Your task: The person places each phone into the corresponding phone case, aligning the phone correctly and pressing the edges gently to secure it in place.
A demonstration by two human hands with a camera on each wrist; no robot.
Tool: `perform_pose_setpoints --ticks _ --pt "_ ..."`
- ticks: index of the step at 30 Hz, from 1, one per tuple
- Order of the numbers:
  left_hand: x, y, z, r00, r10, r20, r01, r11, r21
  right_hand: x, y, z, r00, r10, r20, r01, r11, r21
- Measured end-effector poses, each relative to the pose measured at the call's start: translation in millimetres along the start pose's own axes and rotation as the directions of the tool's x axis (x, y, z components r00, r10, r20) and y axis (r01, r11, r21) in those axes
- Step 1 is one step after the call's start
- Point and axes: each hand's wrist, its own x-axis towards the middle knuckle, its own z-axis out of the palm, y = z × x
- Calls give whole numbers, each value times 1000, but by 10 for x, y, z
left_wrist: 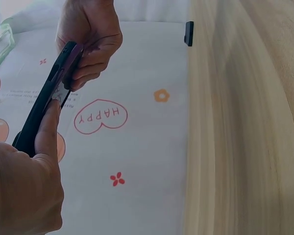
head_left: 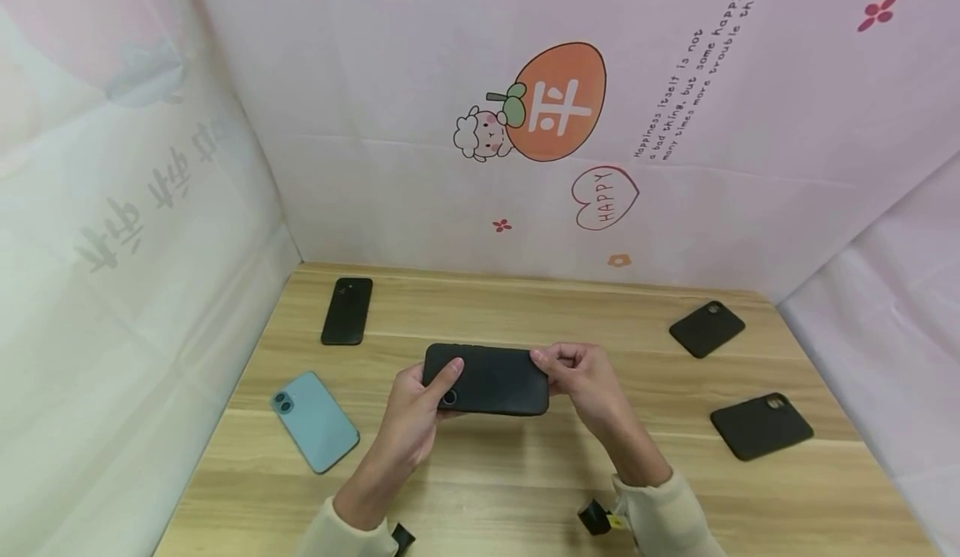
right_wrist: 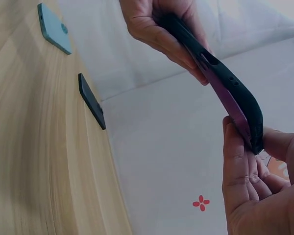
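Note:
A black phone case point(head_left: 495, 380) is held up over the table in both hands, its back facing the head camera. Inside it shows a purple phone point(right_wrist: 224, 95), whose edge stands partly out of the case, which bows away from it in the right wrist view. My left hand point(head_left: 411, 413) grips the camera-hole end, thumb across the back. At the other end my right hand point(head_left: 592, 386) pinches the corner between thumb on the case and fingers point(right_wrist: 236, 161) against the phone's side.
On the wooden table point(head_left: 517, 490), a light blue phone point(head_left: 317, 424) and a black phone point(head_left: 347, 311) lie at left. Two black phone cases point(head_left: 707, 329) point(head_left: 761, 426) lie at right. Patterned white cloth point(head_left: 390, 190) walls the back and both sides.

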Motion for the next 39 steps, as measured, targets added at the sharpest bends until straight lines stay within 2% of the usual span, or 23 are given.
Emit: perform_pose_setpoints --ticks 10,15,19,29,39 --pt "12 3 -21 1000 -3 -7 3 1000 -1 -2 51 31 1000 7 -2 -7 999 35" --pt "15 9 -34 1000 -4 -9 4 1000 6 -29 59 49 1000 22 21 -23 1000 14" --pt "11 15 -48 1000 4 -12 -4 1000 12 -50 68 62 998 28 54 -28 1000 -10" --pt "13 27 -74 1000 13 -21 -13 1000 6 -104 136 90 982 25 190 -27 1000 10" --pt "0 60 -103 1000 23 -15 -23 1000 17 -136 158 108 969 21 247 -21 1000 -1"
